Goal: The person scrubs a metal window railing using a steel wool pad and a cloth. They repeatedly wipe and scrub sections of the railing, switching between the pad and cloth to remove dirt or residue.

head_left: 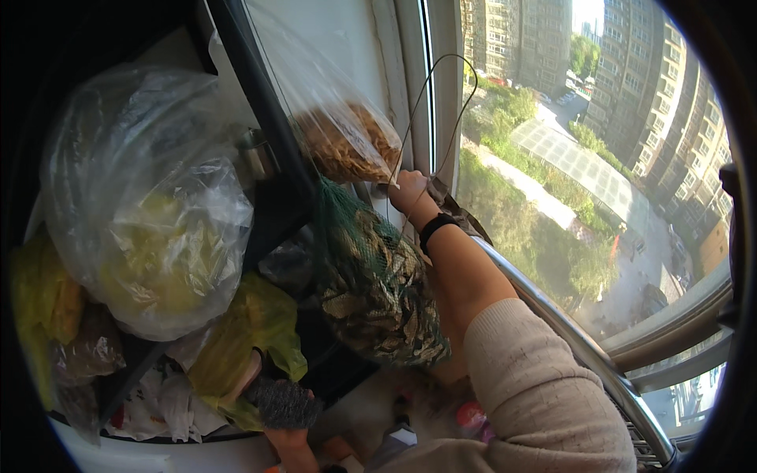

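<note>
My right hand point(410, 193) reaches up beside the window frame with its fingers curled closed. What they grip is hidden. A clear plastic bag of dried brown strips point(351, 146) hangs right beside it. Below hangs a green mesh bag point(378, 276) full of dark, mottled dried pieces. A thin wire loop point(449, 59) arches above the hand. Low at the left, my left hand point(309, 394) is mostly covered by a dark grey fuzzy item point(284, 402). Its fingers hardly show, next to a yellow plastic bag point(268, 315).
A large clear plastic bag point(158, 236) with yellowish contents sits on the left, beside a black bar point(260, 79). White bags point(169, 402) lie below it. A metal rail point(544, 299) runs along the window at the right. A pink-red item point(471, 415) lies low down.
</note>
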`<state>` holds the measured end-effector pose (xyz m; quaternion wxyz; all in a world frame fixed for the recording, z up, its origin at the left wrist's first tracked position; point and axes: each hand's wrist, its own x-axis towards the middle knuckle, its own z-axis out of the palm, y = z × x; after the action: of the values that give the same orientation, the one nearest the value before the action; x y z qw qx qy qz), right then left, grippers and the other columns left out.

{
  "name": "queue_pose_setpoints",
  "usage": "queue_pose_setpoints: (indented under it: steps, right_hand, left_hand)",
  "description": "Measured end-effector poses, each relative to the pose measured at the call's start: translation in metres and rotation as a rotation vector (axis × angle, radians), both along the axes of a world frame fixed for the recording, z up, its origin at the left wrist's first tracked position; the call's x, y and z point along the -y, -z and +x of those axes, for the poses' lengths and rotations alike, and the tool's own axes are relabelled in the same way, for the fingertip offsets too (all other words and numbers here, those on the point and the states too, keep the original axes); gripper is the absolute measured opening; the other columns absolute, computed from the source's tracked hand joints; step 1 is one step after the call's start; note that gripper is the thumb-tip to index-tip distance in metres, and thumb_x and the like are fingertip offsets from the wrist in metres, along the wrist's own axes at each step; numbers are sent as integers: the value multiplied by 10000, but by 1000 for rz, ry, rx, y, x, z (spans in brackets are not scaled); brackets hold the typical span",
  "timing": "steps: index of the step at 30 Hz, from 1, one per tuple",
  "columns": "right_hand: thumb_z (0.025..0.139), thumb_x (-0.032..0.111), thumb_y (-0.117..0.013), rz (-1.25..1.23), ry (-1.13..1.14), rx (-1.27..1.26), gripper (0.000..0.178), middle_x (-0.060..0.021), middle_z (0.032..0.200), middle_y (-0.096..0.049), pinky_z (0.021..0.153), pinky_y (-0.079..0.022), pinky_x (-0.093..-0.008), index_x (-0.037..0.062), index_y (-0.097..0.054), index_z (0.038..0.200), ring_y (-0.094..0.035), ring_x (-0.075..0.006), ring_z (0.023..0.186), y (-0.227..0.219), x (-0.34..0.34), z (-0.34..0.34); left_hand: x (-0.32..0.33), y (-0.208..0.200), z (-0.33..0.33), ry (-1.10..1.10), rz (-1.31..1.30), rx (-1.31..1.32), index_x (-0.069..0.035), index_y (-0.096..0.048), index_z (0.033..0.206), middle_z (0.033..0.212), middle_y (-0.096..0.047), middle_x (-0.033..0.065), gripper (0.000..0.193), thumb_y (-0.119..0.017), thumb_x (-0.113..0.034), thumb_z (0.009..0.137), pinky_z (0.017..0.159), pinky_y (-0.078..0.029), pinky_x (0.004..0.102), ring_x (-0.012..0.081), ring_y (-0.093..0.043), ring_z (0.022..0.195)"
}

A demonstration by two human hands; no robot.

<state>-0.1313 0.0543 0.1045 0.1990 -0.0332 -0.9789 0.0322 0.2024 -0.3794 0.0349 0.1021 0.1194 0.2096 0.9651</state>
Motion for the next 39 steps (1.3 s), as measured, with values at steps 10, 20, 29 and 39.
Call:
queue_pose_setpoints:
  steps: [10, 20, 29, 39]
  right_hand:
    - [835, 329, -785, 196, -179, 137, 304, -124, 1254, -590, 889, -537, -430, 211, -752, 1113, -589, -342, 1095, -18, 0, 74]
    - [826, 168, -683, 263, -215, -20, 176, -47, 1252, -651, 903, -540, -350, 190, -811, 946, -586, -275, 1095, 0, -16, 123]
    - [841, 103, -660, 305, -48, -109, 167, -59, 1252, -649, 852, -541, -428, 56, -766, 960, -556, -310, 1168, 13, -20, 208]
    - [852, 110, -632, 76, 32, -137, 148, -52, 1050, -680, 809, -549, -416, 87, -723, 966, -640, -282, 1012, -13, -67, 345]
  left_hand:
    - [-24, -1, -5, 25, 58, 81, -111, -609, 1360, 1387, -611, 121, 464, -440, -405, 1044, 1137, -335, 640, 384, -566, 1269]
    - [-35, 0, 18, 53, 80, 139, -130, -624, 1345, 1337, -626, 153, 412, -500, -369, 1033, 1146, -314, 635, 387, -557, 1258]
    - [-66, -14, 29, 146, 104, 140, -147, -667, 1277, 1304, -651, 105, 368, -481, -349, 1033, 1136, -328, 641, 341, -585, 1229]
    - [-122, -42, 39, 387, 158, 158, -106, -648, 1252, 1311, -611, 110, 321, -456, -245, 1035, 1106, -367, 653, 339, -572, 1218]
